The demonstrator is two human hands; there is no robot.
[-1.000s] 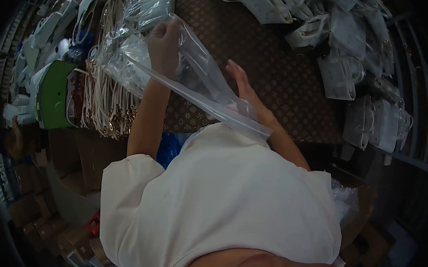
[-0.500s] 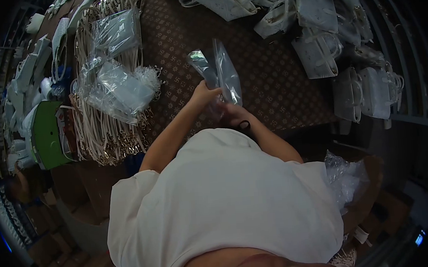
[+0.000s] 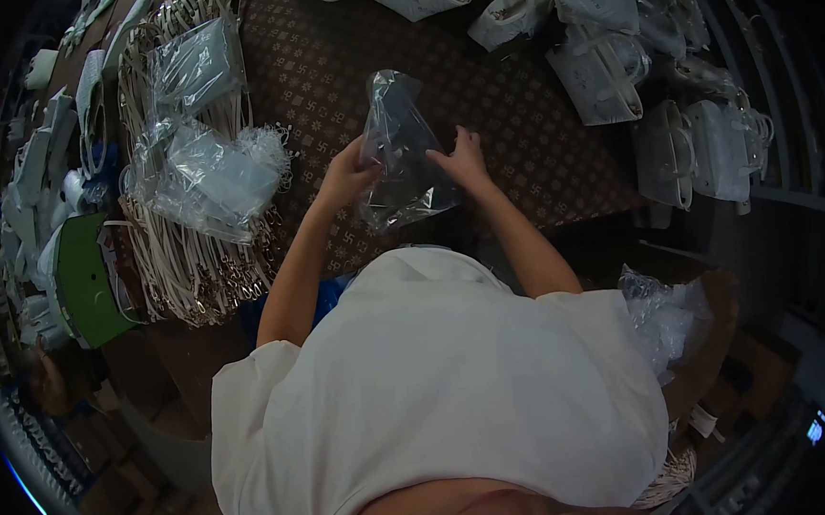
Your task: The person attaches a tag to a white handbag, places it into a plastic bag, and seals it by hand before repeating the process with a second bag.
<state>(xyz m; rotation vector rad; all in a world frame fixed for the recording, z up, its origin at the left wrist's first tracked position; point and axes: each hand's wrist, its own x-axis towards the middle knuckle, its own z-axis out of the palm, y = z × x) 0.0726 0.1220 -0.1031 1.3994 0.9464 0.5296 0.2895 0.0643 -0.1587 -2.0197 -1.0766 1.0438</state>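
Observation:
A clear, crinkled plastic bag [image 3: 403, 148] lies spread between my hands above the patterned brown table, narrow at the far end and wider toward me. At its left edge, my left hand [image 3: 347, 176] has thumb and fingers closed on the film. My right hand [image 3: 463, 164] is at the opposite edge, its thumb touching the plastic and its other fingers stretched out and apart. I see only glare and folds in the bag, with nothing recognisable inside.
To the left are pale straps with metal clasps [image 3: 208, 281] under plastic-wrapped packets [image 3: 215, 176]. A green curved piece [image 3: 91, 280] stands beyond them. White handbags [image 3: 596, 77] crowd the far right. Crumpled plastic [image 3: 661, 321] fills a carton by my right side.
My hands have moved apart, the left one leftward and the right one up and outward. The plastic, earlier in narrow folded strips, is now spread wide between them. The view has shifted slightly.

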